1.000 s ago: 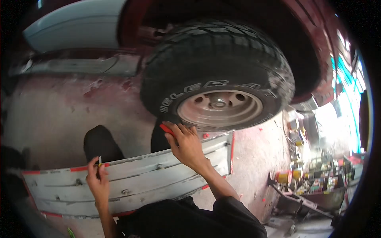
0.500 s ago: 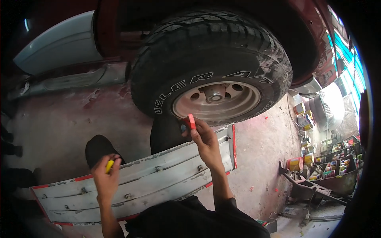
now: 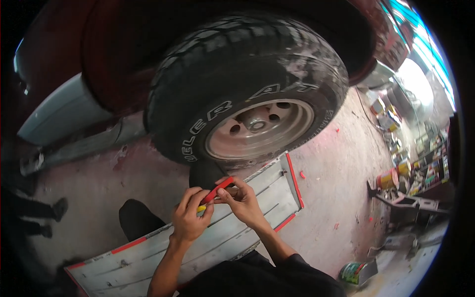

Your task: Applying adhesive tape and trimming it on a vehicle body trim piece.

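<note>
Now: one red tape [image 3: 217, 191], over the pale panel's [image 3: 278, 199] far edge, pinched in your right hand [image 3: 245, 206], your left hand [image 3: 188, 221] closed round one yellow tool [image 3: 201, 209] at the tape's left end; best kept taut.

Your left hand [image 3: 191, 218] hides most of the yellow object [image 3: 201, 209] near centre, bottom edge crops your shirt [image 3: 262, 277], right-side clutter [image 3: 431, 157] too small to tell.

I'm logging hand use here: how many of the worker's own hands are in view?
2: the left hand, holding the red strip and a yellow object, and the right hand, holding the same strip, both over the pale panel. Neither is out of view.
</note>
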Available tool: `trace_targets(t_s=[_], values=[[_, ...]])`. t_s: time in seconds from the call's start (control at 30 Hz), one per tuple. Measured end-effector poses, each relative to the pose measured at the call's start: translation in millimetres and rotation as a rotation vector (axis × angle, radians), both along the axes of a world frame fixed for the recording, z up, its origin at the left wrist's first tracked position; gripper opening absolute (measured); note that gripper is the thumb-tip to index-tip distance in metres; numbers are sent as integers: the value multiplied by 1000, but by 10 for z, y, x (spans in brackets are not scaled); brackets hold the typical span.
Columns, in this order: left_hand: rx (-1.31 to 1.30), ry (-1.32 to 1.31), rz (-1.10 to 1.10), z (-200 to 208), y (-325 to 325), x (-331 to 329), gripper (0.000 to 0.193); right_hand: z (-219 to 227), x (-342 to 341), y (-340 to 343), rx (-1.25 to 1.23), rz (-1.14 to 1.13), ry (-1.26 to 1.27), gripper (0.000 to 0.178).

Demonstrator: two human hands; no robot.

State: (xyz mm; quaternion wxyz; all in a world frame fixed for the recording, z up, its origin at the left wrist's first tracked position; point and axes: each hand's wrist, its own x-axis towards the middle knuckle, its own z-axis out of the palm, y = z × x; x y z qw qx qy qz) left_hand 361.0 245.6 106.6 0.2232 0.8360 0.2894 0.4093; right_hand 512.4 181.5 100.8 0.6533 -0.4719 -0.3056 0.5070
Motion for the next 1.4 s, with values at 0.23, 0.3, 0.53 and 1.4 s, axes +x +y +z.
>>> trace_targets(t_s=[0.23, 0.3, 0.53, 1.4], values=[[164, 216, -73, -40, 50, 328, 28, -174, 417, -80, -120, -271, -218, 23], [200, 310, -115, -1, 31, 438, 30, -234, 525, -137, -126, -343, -215, 22], [91, 319, -312, -154, 18, 826, 32, -434, 872, -230, -140, -495, -252, 18], [16, 754, -303, -143, 86, 1381, 25, -910, 1486, -183, -484, -814, -878, 18]])
